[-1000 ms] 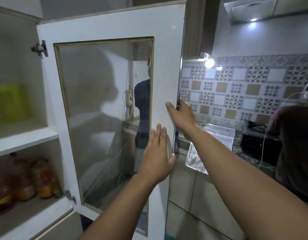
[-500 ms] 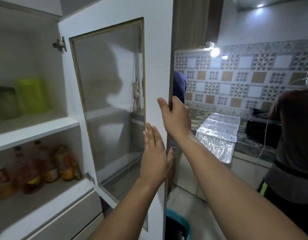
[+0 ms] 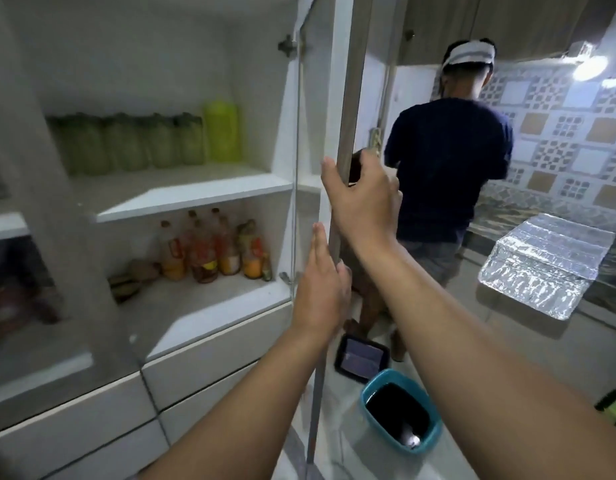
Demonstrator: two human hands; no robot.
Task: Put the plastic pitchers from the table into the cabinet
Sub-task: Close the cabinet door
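The white cabinet [image 3: 195,199] stands with its glass door [image 3: 344,98] swung wide, seen almost edge-on. My right hand [image 3: 362,199] grips the door's free edge at mid height. My left hand [image 3: 320,292] lies flat with fingers together against the door's inner face, just below. On the upper shelf a yellow-green plastic pitcher [image 3: 222,130] stands at the right end of a row of several green pitchers [image 3: 126,143]. The table is out of view.
The lower shelf holds several bottles [image 3: 209,251] of orange and red liquid. A person in a dark blue shirt [image 3: 445,168] stands behind the door. A teal bin [image 3: 400,410] and a dark tray [image 3: 362,356] sit on the floor. A foil-covered box [image 3: 542,265] rests on the counter.
The door has swung further, from facing me to nearly edge-on. My view turned left, so both shelves show. The person in blue now appears beside the door rather than through its glass.
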